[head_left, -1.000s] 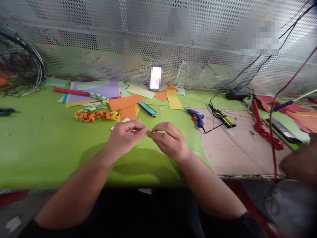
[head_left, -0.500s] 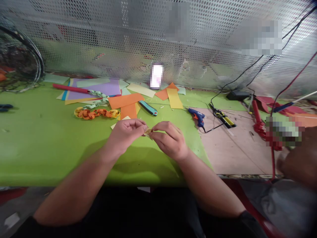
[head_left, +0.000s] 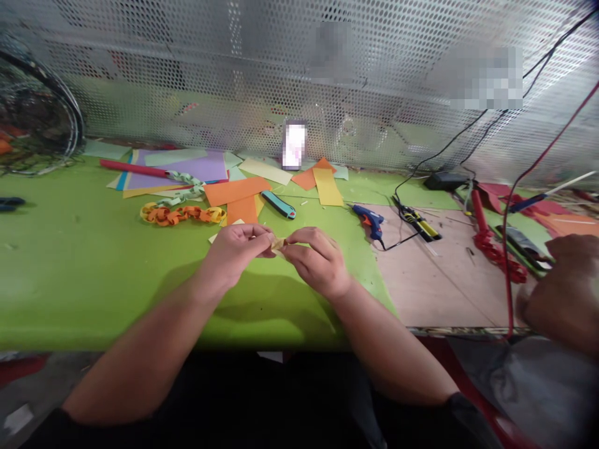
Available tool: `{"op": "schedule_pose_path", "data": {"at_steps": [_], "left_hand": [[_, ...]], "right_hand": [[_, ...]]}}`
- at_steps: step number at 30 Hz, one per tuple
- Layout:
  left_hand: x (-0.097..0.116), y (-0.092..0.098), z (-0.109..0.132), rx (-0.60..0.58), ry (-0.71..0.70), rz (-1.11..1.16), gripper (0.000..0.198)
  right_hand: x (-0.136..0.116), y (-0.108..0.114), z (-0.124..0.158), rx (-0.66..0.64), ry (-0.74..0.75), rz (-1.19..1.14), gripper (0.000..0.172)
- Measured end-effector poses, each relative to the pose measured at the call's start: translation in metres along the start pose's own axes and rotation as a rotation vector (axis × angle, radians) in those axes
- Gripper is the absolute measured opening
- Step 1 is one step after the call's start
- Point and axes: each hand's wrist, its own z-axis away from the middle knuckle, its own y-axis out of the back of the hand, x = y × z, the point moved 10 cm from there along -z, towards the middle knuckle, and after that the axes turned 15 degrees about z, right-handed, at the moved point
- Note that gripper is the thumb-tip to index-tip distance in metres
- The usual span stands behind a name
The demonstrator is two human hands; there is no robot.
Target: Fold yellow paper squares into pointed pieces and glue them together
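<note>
Both my hands meet over the green table (head_left: 140,293), pinching a small piece of pale yellow paper (head_left: 278,246) between them. My left hand (head_left: 238,252) grips the paper's left side with thumb and fingertips. On its right side, the thumb and fingers of my right hand (head_left: 321,262) are closed. The paper looks folded or curled, though fingers hide much of it. Beyond my hands lie a teal utility knife (head_left: 278,204) and sheets of orange paper (head_left: 241,189). An orange and yellow paper chain (head_left: 182,215) rests to the left.
A blue glue gun (head_left: 369,221) and a yellow-black tool (head_left: 421,222) lie on a wooden board (head_left: 435,293) at right, with cables nearby. A phone (head_left: 294,146) leans on the perforated metal sheet (head_left: 187,75). Another person's hand (head_left: 566,293) is at the far right.
My hands stay nearly in place, and slightly more of the yellow paper shows between them. The view has shifted slightly. At right, the other person's hand has moved.
</note>
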Motion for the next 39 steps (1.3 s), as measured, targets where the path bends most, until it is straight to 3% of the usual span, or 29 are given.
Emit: {"op": "schedule_pose_path", "data": {"at_steps": [15, 30, 34, 39], "left_hand": [[-0.017, -0.003, 0.002, 0.025, 0.215, 0.174, 0.029], [-0.027, -0.006, 0.002, -0.018, 0.304, 0.276, 0.024], [-0.02, -0.005, 0.002, -0.015, 0.242, 0.222, 0.027], [0.008, 0.008, -0.001, 0.019, -0.064, 0.003, 0.022]], "right_hand": [[0.002, -0.001, 0.003, 0.019, -0.029, -0.032, 0.032], [0.002, 0.001, 0.004, 0.069, -0.037, -0.014, 0.034], [0.001, -0.001, 0.004, 0.056, -0.036, -0.02, 0.035], [0.017, -0.009, -0.001, 0.009, -0.233, -0.153, 0.047]]}}
